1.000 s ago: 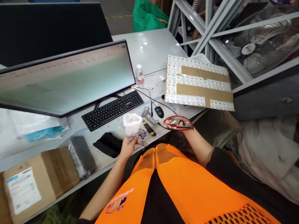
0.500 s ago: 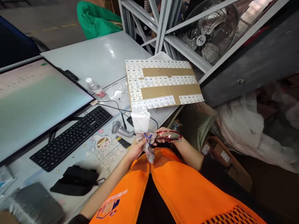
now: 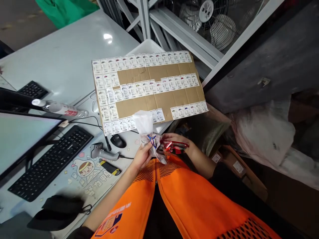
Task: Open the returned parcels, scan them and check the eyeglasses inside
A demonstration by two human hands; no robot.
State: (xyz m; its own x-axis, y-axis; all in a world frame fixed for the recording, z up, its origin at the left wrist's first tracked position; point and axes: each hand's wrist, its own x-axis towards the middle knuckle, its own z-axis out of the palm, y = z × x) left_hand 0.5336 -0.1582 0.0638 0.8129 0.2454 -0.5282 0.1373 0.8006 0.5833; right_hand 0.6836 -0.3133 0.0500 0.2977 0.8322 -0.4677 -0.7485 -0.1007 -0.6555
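Note:
In front of the orange vest my left hand (image 3: 142, 155) pinches a greyish crumpled cloth (image 3: 157, 153) with thin blue strands (image 3: 152, 140) across it. A white translucent bag or sleeve (image 3: 143, 122) sticks up from the cloth, overlapping the lower edge of a label-covered cardboard sheet (image 3: 174, 70). My right hand (image 3: 177, 137) is closed on red-framed glasses (image 3: 174, 145), close against the cloth. Part of the frame is hidden by the fingers. The labels on the cardboard carry small pictures of frames and barcodes.
To the left are a black keyboard (image 3: 51, 162), a mouse (image 3: 118, 141), a barcode scanner (image 3: 103, 152), a yellow-black cutter (image 3: 111, 167), a water bottle (image 3: 61, 109) and a monitor (image 3: 22, 142). A black case (image 3: 56, 212) lies near the front edge. Metal racking and a fan (image 3: 206, 13) stand behind.
The view has shifted toward the cardboard, which appears larger and further left. Both hands keep hold of the cloth and glasses, and the glasses have tilted to a narrower angle.

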